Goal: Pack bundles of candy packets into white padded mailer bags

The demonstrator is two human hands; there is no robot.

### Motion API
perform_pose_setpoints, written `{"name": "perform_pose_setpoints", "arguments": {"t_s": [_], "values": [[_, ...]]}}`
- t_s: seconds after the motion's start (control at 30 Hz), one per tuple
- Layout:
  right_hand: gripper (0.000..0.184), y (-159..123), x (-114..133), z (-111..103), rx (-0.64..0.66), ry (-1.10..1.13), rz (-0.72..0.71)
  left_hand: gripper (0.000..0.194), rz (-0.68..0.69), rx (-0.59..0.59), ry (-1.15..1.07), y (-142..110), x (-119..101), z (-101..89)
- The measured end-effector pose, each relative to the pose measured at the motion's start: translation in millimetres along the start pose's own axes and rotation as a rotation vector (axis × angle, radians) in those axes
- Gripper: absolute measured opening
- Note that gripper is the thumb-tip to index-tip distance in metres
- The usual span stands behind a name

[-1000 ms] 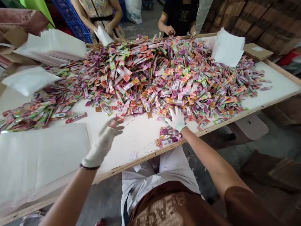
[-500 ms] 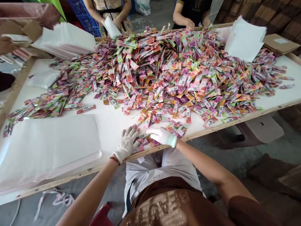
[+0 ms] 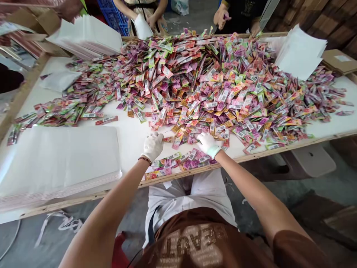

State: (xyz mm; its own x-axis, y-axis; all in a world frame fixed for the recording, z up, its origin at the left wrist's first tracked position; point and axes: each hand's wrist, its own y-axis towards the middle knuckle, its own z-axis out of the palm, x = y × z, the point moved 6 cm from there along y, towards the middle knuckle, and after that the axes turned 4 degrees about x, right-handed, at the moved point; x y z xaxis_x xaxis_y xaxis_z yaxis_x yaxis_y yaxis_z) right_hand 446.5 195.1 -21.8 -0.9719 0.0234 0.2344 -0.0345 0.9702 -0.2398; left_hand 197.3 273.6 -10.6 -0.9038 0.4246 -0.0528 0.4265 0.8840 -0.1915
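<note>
My left hand (image 3: 153, 146), in a white glove, rests on the table left of the loose sachets. Its fingers are curled in, and an orange stick sachet (image 3: 167, 139) lies at its fingertips; what is inside the curl is hidden. My right hand (image 3: 207, 143), also gloved, lies with fingers reaching over the front fringe of the sachet pile (image 3: 195, 89). Between my wrists and the table edge, several purple, green and orange sachets (image 3: 192, 154) are gathered in a loose row. An orange and pink sachet (image 3: 158, 173) lies close to the front edge.
A stack of white translucent sheets or bags (image 3: 61, 160) covers the table's left front. More white sheets stand at the back left (image 3: 89, 35) and right (image 3: 301, 52). The wooden rim (image 3: 245, 159) borders the table. Two people work across it; a stool (image 3: 315, 160) stands right.
Both hands have moved forward from the sachets near the edge to the pile's front, spreading apart. The gathered sachets now lie uncovered. Across the table, a person's hand has lifted from the pile.
</note>
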Motion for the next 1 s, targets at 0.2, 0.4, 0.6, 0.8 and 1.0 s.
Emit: {"name": "perform_pose_setpoints", "arguments": {"t_s": [0.2,0.4,0.6,0.8,1.0], "values": [[0.041,2.7,-20.8,-17.6,-0.101,0.250,-0.011,0.025,-0.081,-0.026,-0.376,-27.7,18.8,2.2],[0.043,42.2,-0.9,-27.0,-0.017,0.151,0.004,0.036,0.039,0.209,-0.474,-41.2,-31.1,9.6],[0.035,29.7,-1.5,-30.7,-0.022,0.115,0.010,0.023,0.078,0.223,-0.766,-38.1,-37.2,3.2],[0.044,15.8,-0.3,-41.7,-0.010,0.106,-0.086,0.027,0.091,-0.118,-1.344,-25.3,2.4,-52.0],[0.045,32.1,25.5,-26.5,0.071,0.080,-0.193,0.036,0.217,0.214,-0.532,-50.1,-0.8,-13.7]]}}
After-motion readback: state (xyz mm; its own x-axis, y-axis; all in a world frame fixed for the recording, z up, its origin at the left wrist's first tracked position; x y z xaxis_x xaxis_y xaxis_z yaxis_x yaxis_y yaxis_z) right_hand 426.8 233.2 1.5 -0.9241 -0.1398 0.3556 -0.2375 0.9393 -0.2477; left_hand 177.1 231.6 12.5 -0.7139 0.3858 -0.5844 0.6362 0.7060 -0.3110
